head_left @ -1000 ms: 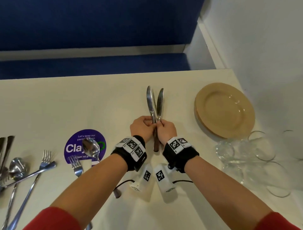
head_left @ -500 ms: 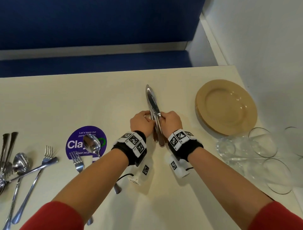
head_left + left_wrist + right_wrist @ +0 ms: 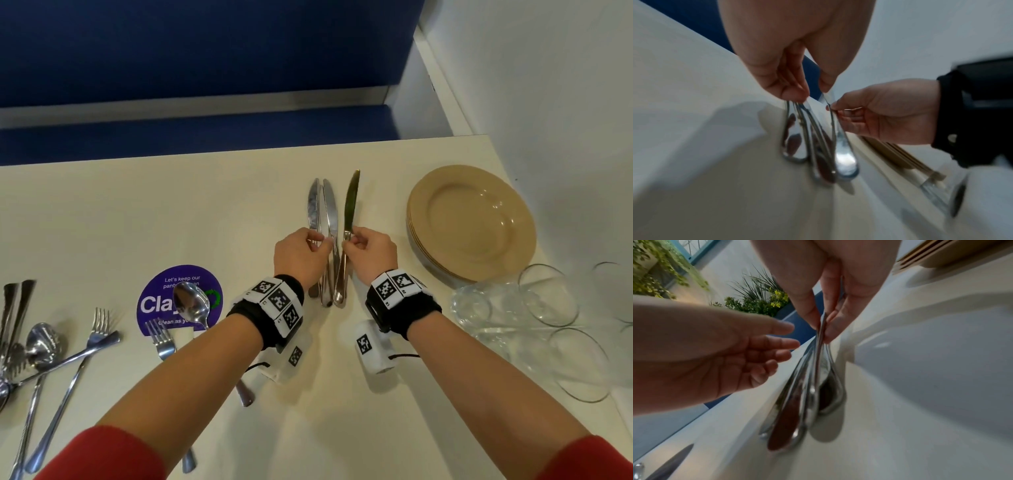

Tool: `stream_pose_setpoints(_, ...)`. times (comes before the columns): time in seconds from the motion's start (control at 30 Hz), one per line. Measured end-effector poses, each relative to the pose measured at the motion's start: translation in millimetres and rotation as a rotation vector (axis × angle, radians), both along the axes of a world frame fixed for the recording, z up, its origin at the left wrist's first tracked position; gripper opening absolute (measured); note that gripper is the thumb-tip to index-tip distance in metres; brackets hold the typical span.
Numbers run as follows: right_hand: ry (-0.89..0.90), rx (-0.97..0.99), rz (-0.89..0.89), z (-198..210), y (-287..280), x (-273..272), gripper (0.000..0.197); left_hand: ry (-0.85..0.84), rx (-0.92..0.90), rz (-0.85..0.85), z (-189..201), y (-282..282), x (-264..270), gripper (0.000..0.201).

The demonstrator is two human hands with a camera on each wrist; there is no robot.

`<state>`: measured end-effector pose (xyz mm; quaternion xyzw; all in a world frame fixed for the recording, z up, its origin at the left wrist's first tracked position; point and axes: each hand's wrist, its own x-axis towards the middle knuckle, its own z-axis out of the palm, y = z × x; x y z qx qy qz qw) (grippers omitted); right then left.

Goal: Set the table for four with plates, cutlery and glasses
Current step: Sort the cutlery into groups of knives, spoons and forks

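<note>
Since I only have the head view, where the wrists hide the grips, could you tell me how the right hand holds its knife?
Observer: The right wrist view shows the right hand pinching one knife between thumb and fingertips.
Operator: Thank you. Do the handle ends touch the table?
Observer: In the left wrist view the handle ends appear to rest on the table, with shadows at their tips.
Operator: And the left hand?
Observer: The left hand pinches the other knives above their handles.
</note>
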<state>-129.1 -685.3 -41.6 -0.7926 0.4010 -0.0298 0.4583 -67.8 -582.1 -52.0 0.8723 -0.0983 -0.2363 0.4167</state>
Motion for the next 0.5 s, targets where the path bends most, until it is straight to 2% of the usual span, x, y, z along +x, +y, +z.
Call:
stream_pose_setpoints(0.07,-0.081,0.092,-0.007,3,3,0,0.028,0.060,-0.013,-0.071,3,-2,-1,0.029)
stream_pose_setpoints(0.2,-0.088,0.193,-0.019,-2,2,1,0.030,0.157,-0.072,-0.105,2,0,1,0.029)
stream_pose_setpoints(0.3,-0.136,0.351,-0.008,-5,2,2,0.029,0.144,-0.028,-0.142,-2,3,1,0.025)
stream_pose_setpoints(0.4,-0.105,0.218,-0.072,-10,3,4,0.023,0.157,-0.064,-0.061,-3,6,0,0.023)
stream_pose_setpoints(0.5,0.082,0.008,-0.030,-14,3,6,0.022,0.128,-0.091,0.041,1,13,10,0.028)
